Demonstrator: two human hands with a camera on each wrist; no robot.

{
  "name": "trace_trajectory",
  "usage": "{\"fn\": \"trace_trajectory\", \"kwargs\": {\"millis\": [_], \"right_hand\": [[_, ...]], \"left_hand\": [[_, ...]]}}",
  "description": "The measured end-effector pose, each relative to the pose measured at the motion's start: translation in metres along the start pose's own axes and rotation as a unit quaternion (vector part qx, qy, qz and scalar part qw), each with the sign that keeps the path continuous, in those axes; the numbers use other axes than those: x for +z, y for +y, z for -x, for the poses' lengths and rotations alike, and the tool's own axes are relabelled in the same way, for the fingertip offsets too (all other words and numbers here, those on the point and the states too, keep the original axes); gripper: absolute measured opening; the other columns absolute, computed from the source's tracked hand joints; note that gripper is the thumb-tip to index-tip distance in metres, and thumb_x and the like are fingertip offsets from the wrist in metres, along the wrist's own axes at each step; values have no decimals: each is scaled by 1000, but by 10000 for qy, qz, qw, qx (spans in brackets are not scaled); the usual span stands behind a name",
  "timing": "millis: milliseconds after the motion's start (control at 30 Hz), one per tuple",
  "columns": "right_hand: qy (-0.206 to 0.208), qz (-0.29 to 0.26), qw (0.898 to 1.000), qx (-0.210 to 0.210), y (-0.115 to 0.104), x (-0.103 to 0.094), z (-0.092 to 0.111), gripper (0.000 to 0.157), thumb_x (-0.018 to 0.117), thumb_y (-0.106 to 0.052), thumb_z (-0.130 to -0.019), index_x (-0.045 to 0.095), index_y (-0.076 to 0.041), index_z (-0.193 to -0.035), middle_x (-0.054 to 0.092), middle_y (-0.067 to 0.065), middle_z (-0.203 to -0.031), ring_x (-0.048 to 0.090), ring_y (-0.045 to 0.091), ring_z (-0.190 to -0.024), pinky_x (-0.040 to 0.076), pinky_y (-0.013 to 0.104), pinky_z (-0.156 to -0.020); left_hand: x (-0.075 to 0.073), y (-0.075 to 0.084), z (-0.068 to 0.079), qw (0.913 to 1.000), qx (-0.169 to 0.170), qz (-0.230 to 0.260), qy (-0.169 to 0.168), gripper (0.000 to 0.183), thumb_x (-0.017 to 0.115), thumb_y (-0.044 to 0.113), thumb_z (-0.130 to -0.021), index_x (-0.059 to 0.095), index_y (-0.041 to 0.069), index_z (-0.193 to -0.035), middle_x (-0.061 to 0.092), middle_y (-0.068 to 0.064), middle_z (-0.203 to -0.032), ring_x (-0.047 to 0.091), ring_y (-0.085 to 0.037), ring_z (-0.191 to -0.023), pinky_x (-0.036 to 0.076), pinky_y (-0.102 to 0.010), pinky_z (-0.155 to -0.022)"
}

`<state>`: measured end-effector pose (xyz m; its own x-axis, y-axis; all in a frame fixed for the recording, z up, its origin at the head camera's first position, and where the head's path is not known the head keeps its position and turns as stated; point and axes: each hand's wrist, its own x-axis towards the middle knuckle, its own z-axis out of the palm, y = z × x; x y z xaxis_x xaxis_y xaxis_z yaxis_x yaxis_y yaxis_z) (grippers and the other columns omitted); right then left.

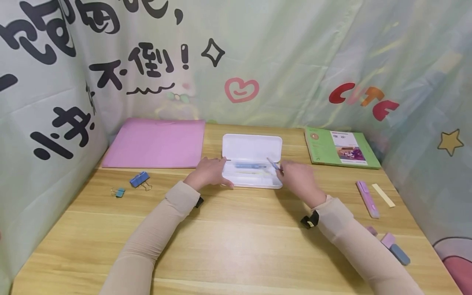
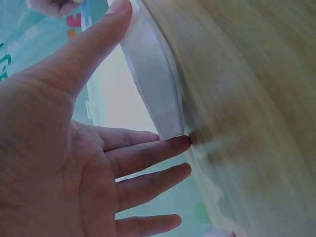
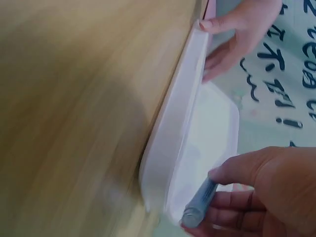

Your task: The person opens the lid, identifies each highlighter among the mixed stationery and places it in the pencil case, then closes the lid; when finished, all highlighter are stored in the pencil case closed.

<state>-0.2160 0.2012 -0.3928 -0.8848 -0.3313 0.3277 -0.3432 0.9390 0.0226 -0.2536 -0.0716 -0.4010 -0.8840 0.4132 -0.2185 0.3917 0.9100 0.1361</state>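
A pen (image 1: 273, 163) is pinched by the right hand (image 1: 298, 179) over the open pencil case (image 1: 250, 180), toward 3 o'clock. The 9 o'clock end is gripped by the left hand (image 1: 208, 172), fingers spread; best steadied, with the pen kept clear of the rim.

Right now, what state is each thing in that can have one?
White case: lid open, left hand touching it
Pen: held in right hand
Green book: closed, flat
Pink folder: lying flat
Blue binder clip: clamping nothing
Teal binder clip: clamping nothing
Purple object: state unclear
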Motion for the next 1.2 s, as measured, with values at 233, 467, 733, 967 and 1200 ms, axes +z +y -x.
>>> {"fn": "trace_trajectory", "kwargs": {"millis": [233, 467, 733, 967, 1200], "right_hand": [[202, 18, 9932, -1147, -23, 16, -22, 16, 63, -22, -78, 55, -11, -71, 50, 0, -63, 45, 16, -56, 37, 30, -42], [-128, 136, 9898, -1413, -32, 29, -33, 8, 60, -19, -80, 60, -11, -78, 55, 0, -74, 48, 18, -67, 43, 31, -51], [-278, 105, 9880, -1515, -33, 32, -36, 9, 55, -14, -82, 63, -10, -83, 56, 3, -77, 49, 20, -70, 44, 33, -56], [-466, 50, 9918, -1190, -28, 20, -32, 12, 54, -8, -79, 63, -10, -86, 58, 3, -79, 49, 19, -70, 45, 31, -57], [-1921, 118, 9800, 506, 3, -10, -22, 12, 45, -6, -80, 54, -6, -73, 49, 6, -62, 47, 21, -55, 38, 33, -42]], "left_hand": [[0, 1, 0, 10000, 10, 0, 8, 109, 54, 74, -55, 26, 7, -136, 43, -8, -128, 39, -23, -115, 25, -42, -92], [1, 2, -2, 10000, -28, -19, -24, 111, 54, 75, -53, 25, 7, -136, 43, -8, -128, 40, -22, -114, 26, -42, -90], [1, 1, -2, 10000, -41, -71, 24, 111, 54, 75, -53, 26, 7, -136, 44, -8, -127, 41, -22, -113, 27, -40, -88], [0, 2, -1, 9999, -30, -116, -27, 110, 53, 75, -54, 25, 7, -136, 44, -9, -127, 41, -23, -114, 28, -39, -87], [1, 1, 0, 10000, -36, 6, -10, 108, 55, 73, -56, 25, 7, -137, 41, -10, -130, 38, -25, -116, 24, -43, -93]]}}
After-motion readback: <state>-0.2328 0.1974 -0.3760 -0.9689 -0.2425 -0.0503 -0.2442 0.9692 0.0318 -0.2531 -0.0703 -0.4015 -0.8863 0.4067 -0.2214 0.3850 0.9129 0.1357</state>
